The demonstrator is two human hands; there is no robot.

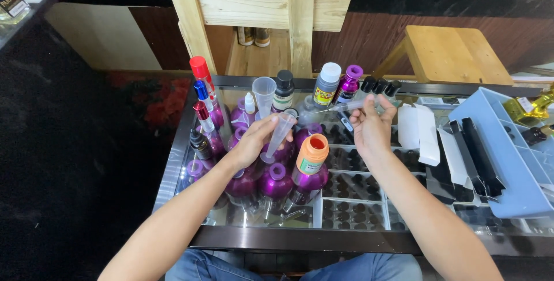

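**Measuring cup and syringe over the bottles**

Glass tabletop [352,240] carries everything we work over. Beyond our right hand [370,128] sits a pale blue tray [508,160]. Purple bottles [276,180] cluster under our left hand [253,141], which grips a clear tapered cup [279,132], tilted. Our right hand pinches a thin syringe [340,108], its tip pointing toward the cup.
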